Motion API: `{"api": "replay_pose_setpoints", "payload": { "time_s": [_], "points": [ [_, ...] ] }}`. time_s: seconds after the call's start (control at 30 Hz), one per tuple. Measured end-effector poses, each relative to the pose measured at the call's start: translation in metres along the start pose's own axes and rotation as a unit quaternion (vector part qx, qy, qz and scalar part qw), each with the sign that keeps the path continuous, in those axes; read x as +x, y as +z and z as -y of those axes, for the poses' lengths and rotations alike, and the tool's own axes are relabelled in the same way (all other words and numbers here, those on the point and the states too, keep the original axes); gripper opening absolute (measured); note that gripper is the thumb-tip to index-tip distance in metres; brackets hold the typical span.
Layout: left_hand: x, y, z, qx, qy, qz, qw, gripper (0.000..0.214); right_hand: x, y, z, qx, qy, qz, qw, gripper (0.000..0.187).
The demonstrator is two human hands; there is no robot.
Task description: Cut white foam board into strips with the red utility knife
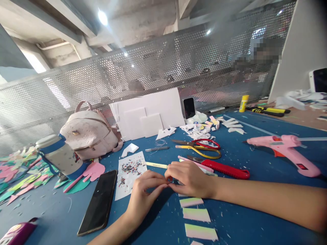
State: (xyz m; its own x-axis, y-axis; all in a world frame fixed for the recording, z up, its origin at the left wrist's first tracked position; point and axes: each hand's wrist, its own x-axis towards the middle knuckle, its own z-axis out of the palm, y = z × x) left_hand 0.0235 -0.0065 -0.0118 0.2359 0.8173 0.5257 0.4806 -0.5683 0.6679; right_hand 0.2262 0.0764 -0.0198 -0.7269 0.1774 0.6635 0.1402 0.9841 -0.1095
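Note:
My left hand (148,190) and my right hand (191,178) meet above the blue table, fingertips pinched together. Whatever lies between them is too small or hidden to make out. Just beyond the fingers is a pale yellow stick-like pen (156,165). To the left, a white sheet (121,193) bears many tiny multicoloured bits (130,167). Below my right hand, several green-to-pink foam strips (196,215) lie in a column. Behind that hand rest a red utility knife (227,169) and scissors (204,144) with red and yellow handles.
A black phone (98,200) lies left of my left hand. Farther left stand a bottle (62,160) and a backpack (89,131). On the right lies a pink glue gun (286,148). White boards (166,105), paper scraps (196,131) and a glue stick (243,103) are at the back.

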Motion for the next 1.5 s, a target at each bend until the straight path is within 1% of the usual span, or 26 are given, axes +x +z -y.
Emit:
{"api": "replay_pose_setpoints", "payload": {
  "time_s": [0.13,0.2,0.33,0.5,0.67,0.77,0.93,1.1,1.33,1.5],
  "points": [
    [-0.0004,-0.0019,-0.0016,-0.014,0.005,-0.032,0.999,0.009,0.0003,-0.0009,-0.0008,0.006,-0.004,0.0,1.0,0.01],
    [-0.0005,-0.0021,-0.003,-0.019,0.007,-0.038,0.999,0.009,0.0002,-0.0012,-0.0013,0.007,-0.005,0.004,1.0,0.014],
    [0.0003,-0.0012,-0.0055,-0.019,0.004,-0.029,0.999,0.011,-0.0011,-0.0009,-0.0032,0.018,-0.003,0.017,1.0,0.015],
    [0.0015,-0.0009,-0.002,-0.017,-0.021,-0.014,1.0,0.012,-0.0029,0.0,-0.0055,0.05,-0.001,0.016,0.999,0.011],
    [0.0014,-0.0019,0.0035,-0.015,-0.042,-0.005,0.999,0.013,-0.0018,-0.0009,-0.0042,0.06,0.007,0.015,0.998,0.014],
    [0.0021,-0.0021,0.0034,-0.012,-0.051,0.005,0.999,0.012,-0.0006,-0.0018,-0.0033,0.064,0.012,0.018,0.998,0.017],
    [0.0026,-0.0023,0.0016,-0.01,-0.065,0.017,0.998,0.012,-0.0002,-0.0028,-0.0036,0.063,0.021,0.024,0.997,0.015],
    [0.0026,-0.0025,0.0016,-0.007,-0.069,0.015,0.998,0.012,-0.0008,-0.0028,-0.0032,0.073,0.032,0.024,0.997,0.013],
    [0.003,-0.0035,0.003,-0.01,-0.07,0.024,0.997,0.014,-0.0012,-0.0033,-0.0029,0.068,0.064,0.027,0.995,0.01],
    [0.0034,-0.0036,0.0014,-0.021,-0.072,0.026,0.997,0.013,-0.0008,-0.0039,-0.0033,0.064,0.071,0.031,0.995,0.011]
  ]
}}
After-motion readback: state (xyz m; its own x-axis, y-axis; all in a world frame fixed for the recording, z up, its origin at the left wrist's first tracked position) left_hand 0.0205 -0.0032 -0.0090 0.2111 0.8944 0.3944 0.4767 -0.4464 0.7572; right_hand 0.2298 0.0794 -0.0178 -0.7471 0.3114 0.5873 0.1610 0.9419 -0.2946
